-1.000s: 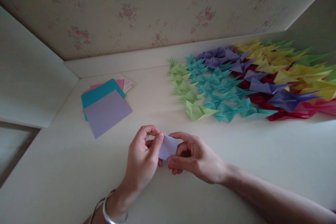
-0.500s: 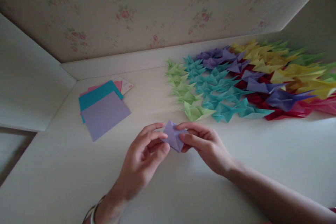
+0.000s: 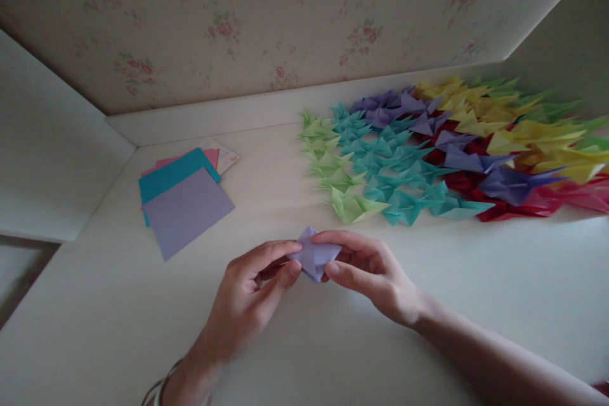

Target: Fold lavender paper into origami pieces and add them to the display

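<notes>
A small lavender folded origami paper (image 3: 314,257) is held between both hands above the white tabletop, its top corner pointing toward the wall. My left hand (image 3: 254,292) pinches its left corner between thumb and fingers. On the other side, my right hand (image 3: 373,269) grips the right part, with the index finger along the upper edge and the thumb at the lower right. The fingers behind the paper are partly hidden.
Lavender sheets (image 3: 190,212) lie over teal (image 3: 174,174) and pink paper at the left. Rows of folded paper cranes in light green (image 3: 354,203), teal (image 3: 406,203), purple (image 3: 514,184), red and yellow (image 3: 537,133) fill the right back. A floral-papered wall (image 3: 285,32) rises behind.
The left thumb and fingers have closed onto the paper's left corner. My right fingers have shifted on it, the thumb moving lower, and the paper's right flap now shows more.
</notes>
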Demonstrator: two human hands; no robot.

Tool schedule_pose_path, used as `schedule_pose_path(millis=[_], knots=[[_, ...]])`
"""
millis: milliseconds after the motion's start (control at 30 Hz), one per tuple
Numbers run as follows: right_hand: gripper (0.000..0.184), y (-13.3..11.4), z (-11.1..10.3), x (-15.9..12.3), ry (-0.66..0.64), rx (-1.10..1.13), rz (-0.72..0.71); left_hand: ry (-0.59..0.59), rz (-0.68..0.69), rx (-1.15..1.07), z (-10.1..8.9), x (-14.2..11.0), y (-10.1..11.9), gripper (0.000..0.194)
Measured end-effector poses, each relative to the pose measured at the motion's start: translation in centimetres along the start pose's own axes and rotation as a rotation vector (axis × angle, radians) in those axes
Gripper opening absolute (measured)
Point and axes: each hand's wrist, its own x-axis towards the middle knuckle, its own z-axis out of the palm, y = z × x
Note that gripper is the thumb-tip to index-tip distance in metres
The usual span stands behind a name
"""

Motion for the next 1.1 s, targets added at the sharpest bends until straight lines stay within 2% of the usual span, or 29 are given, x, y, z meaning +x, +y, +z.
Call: schedule_pose_path(millis=[133, 233, 533, 733, 900, 1100], knots=[[0.036, 0.1, -0.2, -0.3, -0.018, -0.16, -0.014, 0.068, 0.113, 0.045, 0.0, 0.0, 0.0, 0.013], [0.032, 0.2, -0.3, -0.2, -0.001, -0.304, -0.078, 0.11, 0.157, 0.061, 0.0, 0.0, -0.1, 0.013], [0.01, 0.4, 0.3, 0.0, 0.209, -0.525, -0.328, 0.224, 0.157, 0.161, 1.0, -0.7, -0.1, 0.013], [0.012, 1.3, 0.8, -0.1, 0.386, -0.449, -0.253, 0.291, 0.096, 0.129, 1.7, -1.1, -0.8, 0.017], [0.012, 1.4, 1.0, -0.1, 0.397, -0.512, -0.249, 0.205, 0.059, 0.113, 1.8, -0.9, -0.6, 0.018], [0.008, 1.5, 1.1, -0.1, 0.35, -0.513, -0.263, 0.087, -0.098, 0.041, 2.1, -0.7, -0.5, 0.032]])
